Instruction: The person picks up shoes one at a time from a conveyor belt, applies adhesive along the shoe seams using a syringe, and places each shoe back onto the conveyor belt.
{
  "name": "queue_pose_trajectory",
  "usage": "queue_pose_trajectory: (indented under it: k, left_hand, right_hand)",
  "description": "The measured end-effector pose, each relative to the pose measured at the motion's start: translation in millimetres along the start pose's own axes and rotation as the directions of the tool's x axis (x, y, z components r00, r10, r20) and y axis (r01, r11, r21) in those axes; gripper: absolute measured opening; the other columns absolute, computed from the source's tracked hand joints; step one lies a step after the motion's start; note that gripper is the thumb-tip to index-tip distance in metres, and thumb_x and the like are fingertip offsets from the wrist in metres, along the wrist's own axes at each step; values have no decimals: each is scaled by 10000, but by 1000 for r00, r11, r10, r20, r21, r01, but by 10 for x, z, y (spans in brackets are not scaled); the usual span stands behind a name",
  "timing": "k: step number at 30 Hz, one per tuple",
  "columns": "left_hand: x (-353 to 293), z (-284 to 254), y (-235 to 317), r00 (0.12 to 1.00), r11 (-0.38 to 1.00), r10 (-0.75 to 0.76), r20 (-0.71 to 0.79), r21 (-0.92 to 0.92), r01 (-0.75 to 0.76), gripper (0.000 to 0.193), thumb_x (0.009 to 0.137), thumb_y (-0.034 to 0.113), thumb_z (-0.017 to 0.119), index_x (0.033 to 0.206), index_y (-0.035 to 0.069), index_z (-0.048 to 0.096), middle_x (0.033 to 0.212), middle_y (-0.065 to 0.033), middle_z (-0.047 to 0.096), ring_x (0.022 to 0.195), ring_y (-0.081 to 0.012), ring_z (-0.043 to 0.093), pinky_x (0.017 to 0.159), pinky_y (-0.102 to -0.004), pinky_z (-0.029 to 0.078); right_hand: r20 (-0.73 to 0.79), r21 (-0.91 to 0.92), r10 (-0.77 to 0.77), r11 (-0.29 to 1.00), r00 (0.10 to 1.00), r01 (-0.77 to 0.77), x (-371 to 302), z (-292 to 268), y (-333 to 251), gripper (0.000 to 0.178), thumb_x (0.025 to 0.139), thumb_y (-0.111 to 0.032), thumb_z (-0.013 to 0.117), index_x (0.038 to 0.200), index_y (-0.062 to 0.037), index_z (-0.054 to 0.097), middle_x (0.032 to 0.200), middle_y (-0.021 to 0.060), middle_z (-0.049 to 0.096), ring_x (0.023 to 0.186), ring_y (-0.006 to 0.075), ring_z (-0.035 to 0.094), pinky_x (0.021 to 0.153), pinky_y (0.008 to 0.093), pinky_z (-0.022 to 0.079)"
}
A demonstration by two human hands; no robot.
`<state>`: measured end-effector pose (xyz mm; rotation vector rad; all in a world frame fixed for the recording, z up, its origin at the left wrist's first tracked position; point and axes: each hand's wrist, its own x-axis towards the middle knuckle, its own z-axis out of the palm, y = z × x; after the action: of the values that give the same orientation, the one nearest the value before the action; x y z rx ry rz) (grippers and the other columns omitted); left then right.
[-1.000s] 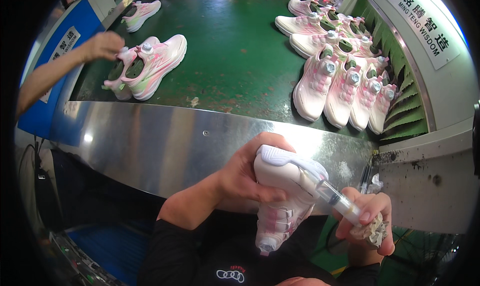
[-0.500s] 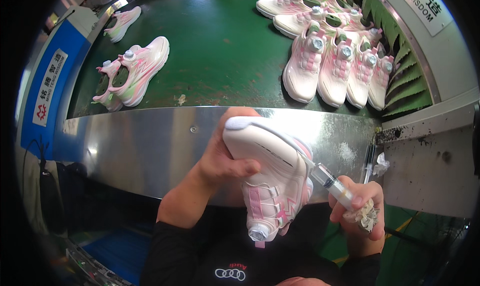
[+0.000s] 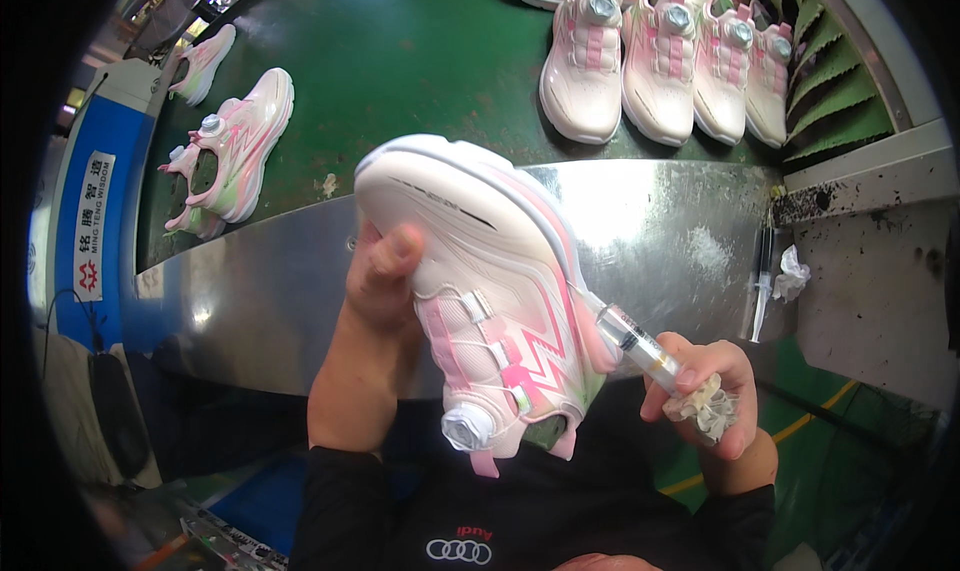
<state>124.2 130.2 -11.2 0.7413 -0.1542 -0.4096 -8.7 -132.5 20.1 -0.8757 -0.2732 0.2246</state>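
My left hand (image 3: 385, 271) grips a white and pink sneaker (image 3: 505, 231) by the toe end, thumb on the upper. The shoe is held tilted over the metal ledge, its side toward me, the dial on its tongue low and the heel at lower right. In my right hand (image 3: 738, 371) is a clear syringe (image 3: 638, 345), pointing up and left. Its thin tip meets the seam between upper and sole, toward the heel. A crumpled tissue (image 3: 708, 409) is also held in that hand, against the palm, hiding the syringe's rear end.
On the green belt (image 3: 400, 81), several like sneakers (image 3: 585, 81) stand at the right and a few more (image 3: 245, 151) at the left. The metal ledge (image 3: 640, 211) bears a second syringe (image 3: 763, 286) and a crumpled white tissue (image 3: 792, 273). Green flaps (image 3: 835, 81) hang at the right.
The sneaker has moved left and turned, so more of its side and collar opening shows. My right hand and the syringe have shifted slightly left and up, the tip staying at the sole seam.
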Motion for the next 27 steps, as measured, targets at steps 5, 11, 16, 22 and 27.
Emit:
queue_pose_trajectory:
  k: [5, 11, 16, 22, 27]
  left_hand:
    - [21, -73, -18, 1000, 997, -13, 1, -72, 13, 608, 792, 291, 659, 1268, -12, 435, 1150, -175, 582, 1021, -275, 608, 882, -389, 510]
    - [100, -232, -37, 998, 989, -50, 46, -135, 55, 590, 845, 340, 611, 1266, -37, 439, 1174, -197, 576, 1044, -286, 597, 921, -404, 483]
    - [125, -232, -35, 998, 988, -49, 41, -143, 54, 556, 873, 334, 576, 1257, -47, 448, 1175, -203, 575, 1050, -294, 594, 914, -409, 487]
    - [144, -249, -52, 994, 968, -104, 33, -226, 109, 563, 872, 354, 569, 1261, -35, 447, 1186, -194, 571, 1067, -287, 585, 923, -417, 482]
    - [155, -214, -43, 991, 967, -134, -9, -222, 129, 572, 865, 377, 573, 1263, -17, 454, 1185, -181, 573, 1066, -277, 584, 915, -413, 484]
  right_hand:
    - [-61, 0, 79, 997, 995, -79, -154, -22, 18, 646, 672, -369, 824, 1104, 41, 573, 888, 143, 558, 799, 226, 593, 701, 279, 455]
    - [1, -124, 25, 992, 1000, -25, -304, -85, 51, 640, 647, -388, 833, 1080, 22, 599, 867, 156, 651, 743, 187, 565, 654, 276, 356]
    - [27, -199, -8, 980, 1000, 13, -424, -102, 50, 632, 650, -424, 817, 1069, 2, 610, 857, 117, 687, 712, 156, 562, 637, 289, 301]
    - [38, -249, -20, 968, 999, 29, -540, -164, 73, 627, 660, -449, 801, 1063, -6, 615, 867, 110, 691, 693, 148, 567, 628, 292, 301]
    - [21, -256, -39, 966, 999, 43, -623, -190, 112, 622, 662, -453, 797, 1058, -7, 617, 869, 109, 691, 685, 149, 565, 622, 295, 301]
